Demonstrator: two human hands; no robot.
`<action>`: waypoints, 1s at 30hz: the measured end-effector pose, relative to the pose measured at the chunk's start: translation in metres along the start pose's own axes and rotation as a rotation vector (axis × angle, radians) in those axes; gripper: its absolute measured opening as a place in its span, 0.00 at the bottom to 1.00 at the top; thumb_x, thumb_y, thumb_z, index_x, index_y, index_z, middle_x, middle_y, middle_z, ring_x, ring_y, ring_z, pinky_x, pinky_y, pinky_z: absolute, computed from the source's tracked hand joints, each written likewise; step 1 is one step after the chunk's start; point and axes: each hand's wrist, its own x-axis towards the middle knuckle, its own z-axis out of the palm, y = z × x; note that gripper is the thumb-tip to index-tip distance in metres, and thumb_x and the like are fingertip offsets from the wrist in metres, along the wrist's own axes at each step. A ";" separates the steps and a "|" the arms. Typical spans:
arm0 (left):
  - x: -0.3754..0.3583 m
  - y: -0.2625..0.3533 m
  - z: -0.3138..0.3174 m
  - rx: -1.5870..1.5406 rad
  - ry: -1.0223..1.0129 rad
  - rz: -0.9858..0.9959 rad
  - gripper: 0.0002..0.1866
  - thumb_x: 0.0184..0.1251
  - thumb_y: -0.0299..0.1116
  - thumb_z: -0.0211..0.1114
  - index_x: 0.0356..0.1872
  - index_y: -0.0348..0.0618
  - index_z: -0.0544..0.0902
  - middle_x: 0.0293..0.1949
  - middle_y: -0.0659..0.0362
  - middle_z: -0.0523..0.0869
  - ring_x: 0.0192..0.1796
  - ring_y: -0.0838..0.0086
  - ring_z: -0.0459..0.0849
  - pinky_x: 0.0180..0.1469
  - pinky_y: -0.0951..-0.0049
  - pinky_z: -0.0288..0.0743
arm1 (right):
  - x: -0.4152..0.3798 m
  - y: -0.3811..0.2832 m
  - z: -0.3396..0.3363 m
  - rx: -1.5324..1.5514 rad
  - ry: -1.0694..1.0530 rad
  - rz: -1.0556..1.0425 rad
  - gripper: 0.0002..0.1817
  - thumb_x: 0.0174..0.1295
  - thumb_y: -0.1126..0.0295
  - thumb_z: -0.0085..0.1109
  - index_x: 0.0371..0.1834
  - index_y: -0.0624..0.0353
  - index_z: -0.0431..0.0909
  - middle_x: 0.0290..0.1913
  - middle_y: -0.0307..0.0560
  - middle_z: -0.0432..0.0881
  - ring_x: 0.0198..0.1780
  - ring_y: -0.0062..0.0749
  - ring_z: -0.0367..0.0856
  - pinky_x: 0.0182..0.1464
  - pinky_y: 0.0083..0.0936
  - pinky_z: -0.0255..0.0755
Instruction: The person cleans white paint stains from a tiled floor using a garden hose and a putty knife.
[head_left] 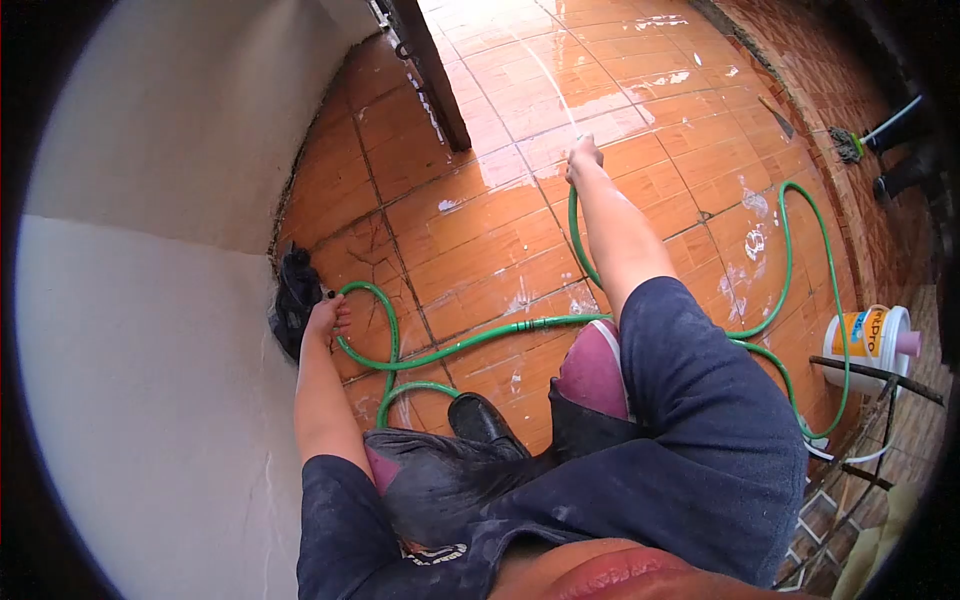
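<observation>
My right hand [585, 157] is stretched forward, closed around the front end of a green garden hose [480, 343]. From that end a thin jet of water [548, 75] arcs away over the wet tiled floor [480, 250]. Low by the wall, my left hand [327, 318] has its fingers curled at a bend of the same hose, which shows above and below it; the grip itself is partly hidden. Just behind that hand lies a dark, crumpled bag or cloth [297, 300]. The hose loops across the floor near my black boot [485, 420].
A pale wall [150, 300] runs along the left, and a dark door edge [430, 75] juts in ahead. On the right stand a white paint bucket [890, 340] and metal bars [880, 380]. A person's dark boots [905, 175] and a mop head [846, 145] are beyond.
</observation>
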 end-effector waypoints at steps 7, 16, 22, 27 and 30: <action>-0.013 0.005 0.005 0.012 0.036 0.013 0.15 0.69 0.47 0.57 0.41 0.46 0.75 0.30 0.62 0.79 0.28 0.72 0.78 0.32 0.67 0.75 | 0.083 0.015 0.003 0.196 0.241 0.029 0.29 0.61 0.46 0.44 0.39 0.65 0.78 0.30 0.51 0.81 0.24 0.41 0.78 0.23 0.36 0.69; -0.009 0.003 0.003 -0.023 0.028 0.013 0.15 0.68 0.48 0.58 0.41 0.47 0.74 0.31 0.61 0.79 0.27 0.72 0.77 0.30 0.66 0.74 | 0.011 0.001 -0.019 0.020 -0.143 0.195 0.21 0.62 0.48 0.40 0.23 0.54 0.68 0.11 0.40 0.63 0.10 0.30 0.62 0.13 0.31 0.53; 0.003 -0.005 -0.007 -0.024 0.009 0.003 0.16 0.68 0.48 0.59 0.42 0.46 0.74 0.33 0.60 0.79 0.29 0.71 0.77 0.31 0.66 0.74 | -0.014 -0.008 -0.012 0.001 -0.141 0.085 0.22 0.62 0.48 0.42 0.26 0.56 0.70 0.14 0.41 0.66 0.12 0.31 0.64 0.14 0.30 0.55; -0.008 -0.001 -0.003 -0.030 0.011 0.023 0.16 0.68 0.48 0.59 0.42 0.46 0.75 0.34 0.60 0.80 0.29 0.70 0.77 0.32 0.66 0.74 | 0.037 0.003 0.011 0.016 0.077 -0.042 0.30 0.62 0.46 0.46 0.43 0.68 0.77 0.37 0.56 0.83 0.31 0.44 0.82 0.30 0.36 0.75; -0.008 0.000 -0.002 -0.032 0.019 0.019 0.16 0.68 0.48 0.59 0.42 0.46 0.75 0.34 0.60 0.80 0.28 0.70 0.77 0.32 0.66 0.74 | 0.008 -0.010 -0.004 0.112 0.030 0.021 0.33 0.63 0.46 0.46 0.47 0.72 0.76 0.48 0.63 0.81 0.45 0.49 0.83 0.44 0.40 0.76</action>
